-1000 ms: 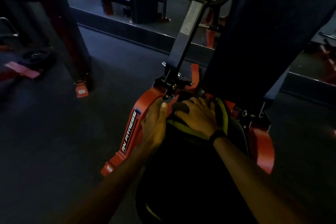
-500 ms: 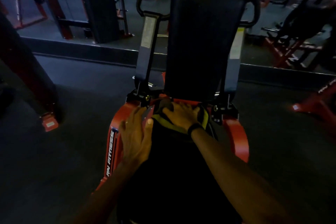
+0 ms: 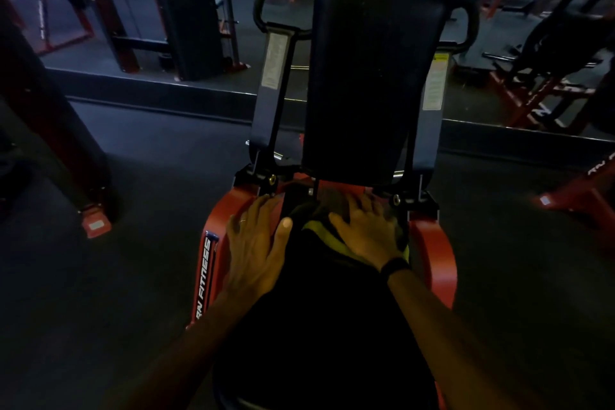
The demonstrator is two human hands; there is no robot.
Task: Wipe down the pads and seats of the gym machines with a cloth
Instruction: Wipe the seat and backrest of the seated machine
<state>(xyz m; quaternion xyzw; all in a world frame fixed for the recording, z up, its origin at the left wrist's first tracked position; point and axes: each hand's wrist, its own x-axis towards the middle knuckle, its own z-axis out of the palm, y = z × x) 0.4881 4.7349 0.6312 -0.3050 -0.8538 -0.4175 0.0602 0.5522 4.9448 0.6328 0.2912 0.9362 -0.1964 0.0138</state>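
**Seat Wipe: Hands at the Rear Edge of the Seat**

One dark rubber floor (image 3: 139,276) fills the surroundings. One gym machine occupies the centre, built on one red frame (image 3: 436,253) that curves out on both sides of the seat. One black back pad (image 3: 372,76) stands upright at 12 o'clock, flanked by two dark uprights, each bearing one pale label; the label text is too small to read. One black seat (image 3: 319,326) runs from the centre toward 6 o'clock. Other red-framed machines stand at 10 and 2 o'clock.

Two bare hands are in view. The left hand (image 3: 256,243) lies flat, fingers spread and apart, across the left edge of the seat and the red frame, at 9 o'clock from the cloth; it grips nothing. One ring shows on a finger. The right hand (image 3: 366,230) presses palm-down, fingers splayed, on one dark cloth (image 3: 319,230) with a yellow-green border, located at the rear edge of the seat, just below the back pad. One dark wristband (image 3: 394,266) circles the right wrist.

The frame's left side reads "RN FITNESS" (image 3: 205,273).
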